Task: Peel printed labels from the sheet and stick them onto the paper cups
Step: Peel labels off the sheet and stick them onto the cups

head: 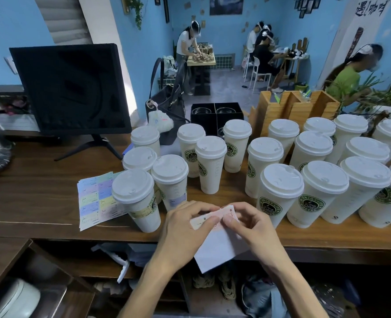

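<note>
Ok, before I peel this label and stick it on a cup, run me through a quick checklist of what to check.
1. Both hands on the label sheet: ok, left hand and right hand pinch its top edge.
2. Label corner lifted: cannot tell, the fingertips cover it.
3. Unlabelled cup within reach: ok, the cup right of the hands shows only its logo.
4. Cups upright with lids on: ok.
5. Nearest left cup: already carries a label, skip it.
6. Spare label sheets: ok, lying on the counter.
</note>
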`<state>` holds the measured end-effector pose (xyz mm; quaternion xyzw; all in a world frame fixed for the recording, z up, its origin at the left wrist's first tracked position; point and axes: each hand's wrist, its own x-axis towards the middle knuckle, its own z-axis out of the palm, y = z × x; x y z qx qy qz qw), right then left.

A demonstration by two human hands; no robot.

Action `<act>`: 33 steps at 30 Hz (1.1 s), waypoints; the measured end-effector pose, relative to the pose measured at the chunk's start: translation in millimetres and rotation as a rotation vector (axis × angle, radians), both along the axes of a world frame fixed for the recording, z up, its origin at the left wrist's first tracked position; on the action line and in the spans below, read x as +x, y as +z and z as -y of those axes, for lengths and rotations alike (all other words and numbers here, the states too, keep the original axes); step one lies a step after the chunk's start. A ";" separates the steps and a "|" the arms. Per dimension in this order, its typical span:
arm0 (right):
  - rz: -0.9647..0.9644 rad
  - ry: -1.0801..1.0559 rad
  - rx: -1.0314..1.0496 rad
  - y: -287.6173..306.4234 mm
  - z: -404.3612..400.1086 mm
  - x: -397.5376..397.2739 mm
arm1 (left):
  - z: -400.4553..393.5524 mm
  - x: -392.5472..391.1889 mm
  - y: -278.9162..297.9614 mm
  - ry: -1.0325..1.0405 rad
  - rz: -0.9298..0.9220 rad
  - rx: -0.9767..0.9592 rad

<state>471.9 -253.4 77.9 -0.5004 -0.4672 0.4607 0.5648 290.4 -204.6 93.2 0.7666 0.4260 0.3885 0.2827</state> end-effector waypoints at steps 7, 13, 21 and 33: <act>0.083 -0.062 0.040 0.1 -0.3 2.3 | -1.8 1.5 9.6 0.002 0.123 -0.198; 0.075 -0.007 0.003 5.9 1.3 3.1 | -4.7 2.3 17.2 -0.025 0.207 -0.259; -0.152 -0.060 -0.074 13.8 3.8 0.8 | -8.1 -3.0 12.3 -0.051 0.356 -0.424; -0.443 -0.068 -0.105 26.1 -2.8 -12.7 | -4.2 4.8 10.7 -0.101 0.737 -0.688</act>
